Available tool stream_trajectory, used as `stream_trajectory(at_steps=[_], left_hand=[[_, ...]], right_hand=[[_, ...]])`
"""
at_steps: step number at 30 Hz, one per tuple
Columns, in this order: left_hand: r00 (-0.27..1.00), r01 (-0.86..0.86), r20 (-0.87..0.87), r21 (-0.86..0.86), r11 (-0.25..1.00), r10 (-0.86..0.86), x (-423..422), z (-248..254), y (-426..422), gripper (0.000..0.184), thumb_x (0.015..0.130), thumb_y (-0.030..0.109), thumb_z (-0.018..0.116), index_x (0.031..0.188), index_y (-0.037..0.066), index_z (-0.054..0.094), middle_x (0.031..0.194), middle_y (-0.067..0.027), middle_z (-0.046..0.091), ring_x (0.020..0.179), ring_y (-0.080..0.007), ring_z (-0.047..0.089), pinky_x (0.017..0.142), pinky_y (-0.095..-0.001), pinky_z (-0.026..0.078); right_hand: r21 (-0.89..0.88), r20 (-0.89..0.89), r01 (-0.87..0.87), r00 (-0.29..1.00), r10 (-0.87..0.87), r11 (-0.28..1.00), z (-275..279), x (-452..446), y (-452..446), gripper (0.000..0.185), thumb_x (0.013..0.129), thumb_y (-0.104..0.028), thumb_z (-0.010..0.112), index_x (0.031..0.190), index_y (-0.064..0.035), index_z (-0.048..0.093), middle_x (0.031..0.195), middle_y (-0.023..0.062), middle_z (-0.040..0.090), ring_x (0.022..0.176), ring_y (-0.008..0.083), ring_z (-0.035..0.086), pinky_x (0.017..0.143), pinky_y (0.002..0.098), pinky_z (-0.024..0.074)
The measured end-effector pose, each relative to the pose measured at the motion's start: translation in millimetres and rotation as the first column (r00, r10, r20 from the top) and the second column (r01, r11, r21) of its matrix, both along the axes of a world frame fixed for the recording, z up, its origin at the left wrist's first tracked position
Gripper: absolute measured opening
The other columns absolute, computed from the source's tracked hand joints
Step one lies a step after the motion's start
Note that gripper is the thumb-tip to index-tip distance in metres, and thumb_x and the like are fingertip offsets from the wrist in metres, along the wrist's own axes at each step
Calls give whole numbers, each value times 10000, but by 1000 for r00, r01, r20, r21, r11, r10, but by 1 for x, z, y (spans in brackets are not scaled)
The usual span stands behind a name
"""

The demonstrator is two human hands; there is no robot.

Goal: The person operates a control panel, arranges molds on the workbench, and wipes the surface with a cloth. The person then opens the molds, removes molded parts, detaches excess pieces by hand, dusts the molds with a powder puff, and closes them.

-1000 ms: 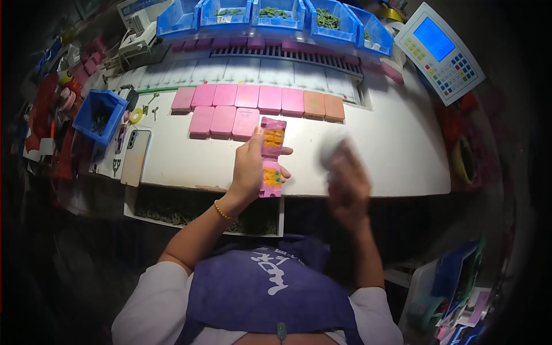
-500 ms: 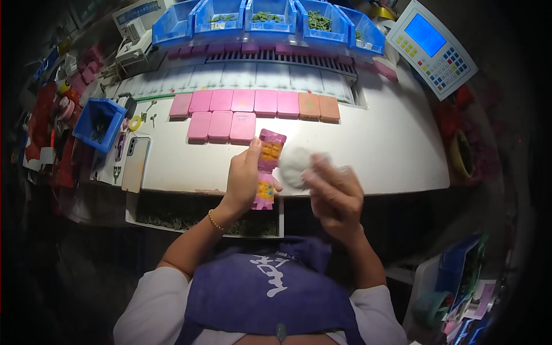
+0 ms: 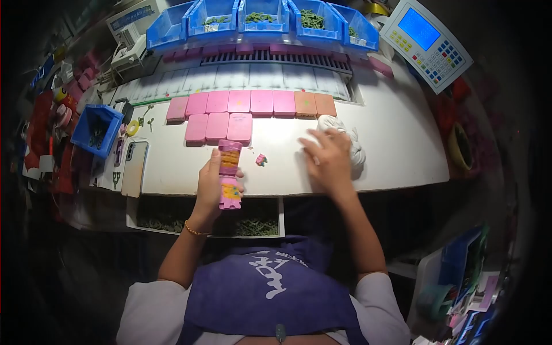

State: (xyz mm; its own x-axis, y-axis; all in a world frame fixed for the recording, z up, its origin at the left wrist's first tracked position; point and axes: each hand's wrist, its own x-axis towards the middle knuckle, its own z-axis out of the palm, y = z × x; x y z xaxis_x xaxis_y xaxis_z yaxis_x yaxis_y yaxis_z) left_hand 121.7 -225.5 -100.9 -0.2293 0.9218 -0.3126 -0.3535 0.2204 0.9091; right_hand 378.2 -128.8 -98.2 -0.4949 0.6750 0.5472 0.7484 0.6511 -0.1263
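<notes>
My left hand (image 3: 210,175) is wrapped around a pink two-part mould (image 3: 230,165), whose two halves show orange-yellow hollows. It is held upright over the front edge of the white table. My right hand (image 3: 330,158) is over the table to the right, fingers spread and bent, beside a bunched white cloth (image 3: 357,150). Part of the cloth lies behind that hand; the fingertips appear clear of it. Between my hands lies a small pink and green piece (image 3: 261,160) on the tabletop.
Pink blocks (image 3: 239,102) and two brownish-orange blocks (image 3: 315,105) stand in rows. Blue bins (image 3: 263,18) line the back. A control panel (image 3: 426,45) is at right; a phone (image 3: 135,167) and blue box (image 3: 96,131) at left. An open drawer (image 3: 282,221) sits below.
My right hand has moved right and let go of the white cloth, now on the table. My left hand has shifted left with the mould. The small pink and green piece now shows on the table.
</notes>
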Motion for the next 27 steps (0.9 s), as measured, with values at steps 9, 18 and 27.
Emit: stream_trajectory(at_steps=[9,18,27], left_hand=[[886,8,-439,339,941,150,9,-5,-10,579,1056,527,393,1272,2,505,913,-97,612,704,-150,620,620,-270,516],[245,481,-941,326,814,233,22,-22,-5,585,855,23,688,1413,72,519,1179,-125,468,1064,-317,529,936,-410,467],[450,383,-893,168,908,-24,15,14,-8,320,860,157,744,1128,33,622,910,-125,615,853,-311,597,785,-405,486]], right_hand=[[-305,-122,-212,976,183,928,-7,-70,-16,136,859,-173,708,914,-62,650,939,108,649,918,301,588,791,406,472],[32,-16,159,987,-158,987,0,13,58,72,875,-154,680,837,-95,667,882,60,642,830,267,566,744,387,461],[83,129,68,989,-79,994,-5,14,50,43,822,-126,701,838,-101,671,858,32,641,820,244,569,749,375,464]])
